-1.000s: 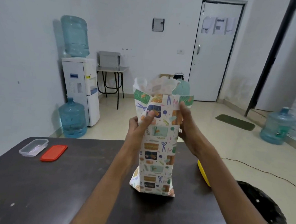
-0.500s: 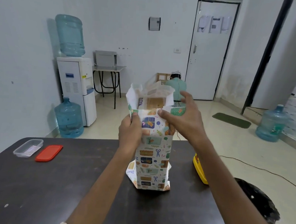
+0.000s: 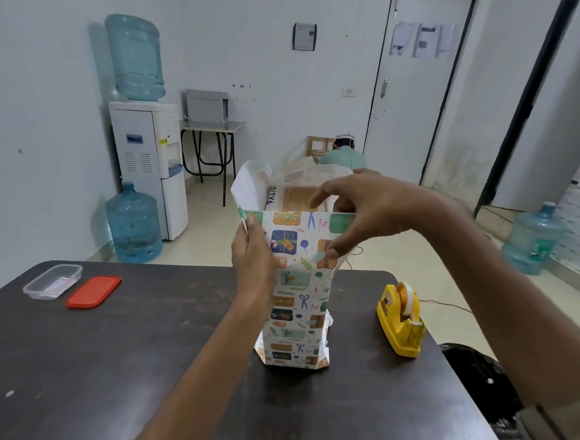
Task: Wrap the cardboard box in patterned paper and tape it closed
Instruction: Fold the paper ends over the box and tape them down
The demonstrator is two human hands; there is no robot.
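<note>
Right hand (image 3: 368, 211) has risen vs 0.5 s ago, forefinger now over the open top, thumb & fingers pinching the near-right rim of the patterned gift paper (image 3: 292, 309). Left hand (image 3: 252, 251) grips the paper's left edge. Brown cardboard box (image 3: 298, 198) stands upright inside, mid dark tabletop (image 3: 100, 361); yellow tape dispenser (image 3: 400, 317) to its right.

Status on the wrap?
Left hand grips paper edge, right hand pinches top flap. Box upright, top end open, cardboard showing. Tape dispenser beside it, nothing blocking.
</note>
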